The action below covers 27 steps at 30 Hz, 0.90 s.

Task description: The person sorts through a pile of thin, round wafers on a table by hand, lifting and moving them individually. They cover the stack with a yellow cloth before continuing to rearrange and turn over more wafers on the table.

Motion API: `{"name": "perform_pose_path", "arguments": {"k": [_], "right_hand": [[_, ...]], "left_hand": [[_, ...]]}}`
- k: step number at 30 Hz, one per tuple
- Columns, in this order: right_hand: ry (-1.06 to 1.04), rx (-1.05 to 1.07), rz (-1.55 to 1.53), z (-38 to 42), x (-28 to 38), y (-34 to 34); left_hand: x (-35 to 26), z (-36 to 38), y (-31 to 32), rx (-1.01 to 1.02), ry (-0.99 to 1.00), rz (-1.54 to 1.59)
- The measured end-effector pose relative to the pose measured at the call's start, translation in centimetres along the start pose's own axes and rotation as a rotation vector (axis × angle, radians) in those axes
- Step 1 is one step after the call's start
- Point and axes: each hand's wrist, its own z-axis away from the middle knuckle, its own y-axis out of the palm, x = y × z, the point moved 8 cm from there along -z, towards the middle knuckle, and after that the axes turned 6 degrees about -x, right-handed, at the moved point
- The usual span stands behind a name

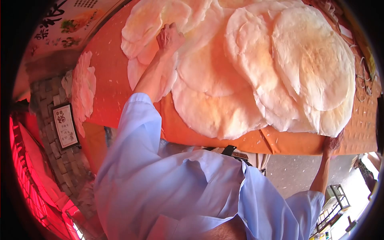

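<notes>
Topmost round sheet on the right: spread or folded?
Spread. The topmost sheet shows its full rounded outline, overlapping other sheets.

The left arm [150, 78] reaches far forward, its bare forearm slanting inward toward the left hand [170, 37]. That hand is turned back-up, knuckles raised and fingers curled under; its fingertips cannot be made out. The left wrist [162, 53] runs nearly in line with the forearm. The right arm [321, 176] is held out to the side, with the forearm angled forward. The right hand [334, 143] sits closer to the body than the left, its fingers partly hidden and their grip unclear.
</notes>
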Motion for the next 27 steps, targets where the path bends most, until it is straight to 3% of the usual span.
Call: {"name": "perform_pose_path", "arguments": {"k": [5, 8, 11, 14, 17, 19, 20, 21, 22, 25, 27], "right_hand": [[-0.023, 0.023, 0.062, 0.4, -1.2, 0.6], [-0.032, 0.008, 0.051, 0.5, -1.0, 0.4], [-0.032, 0.019, 0.029, 0.0, 0.4, -0.2], [-0.012, 0.021, 0.018, -0.2, 1.0, -0.1], [0.0, 0.017, 0.005, 0.0, 0.5, -0.1], [0.005, 0.009, 0.029, 0.0, 0.2, 0.0], [0.022, 0.013, 0.001, -0.4, 1.1, -0.4], [0.022, 0.014, 0.025, -0.6, 1.7, -0.6], [0.02, 0.017, 0.046, -0.8, 2.2, -0.6], [0.002, 0.029, 0.088, -0.8, 2.3, -0.6], [-0.009, 0.028, 0.09, -1.1, 2.9, -0.7]], "left_hand": [[-4.7, -2.0, -0.1, -0.036, 0.177, 0.032], [-4.1, -3.4, 1.6, -0.115, 0.235, 0.094], [-4.8, -4.2, 1.6, -0.033, 0.295, -0.039], [-4.9, -4.5, 0.9, -0.018, 0.285, -0.13], [-2.3, -6.0, 0.2, 0.216, 0.007, -0.169], [-0.2, -8.6, -2.0, 0.166, 0.097, -0.22], [1.0, -9.6, -4.4, 0.05, 0.199, 0.036], [4.0, -12.0, -5.4, 0.081, 0.142, 0.075], [1.6, -11.5, -10.4, 0.015, 0.245, 0.008], [1.5, -14.8, -17.1, -0.03, 0.27, -0.094], [-5.3, -13.6, -22.8, -0.056, 0.391, -0.157]]}}
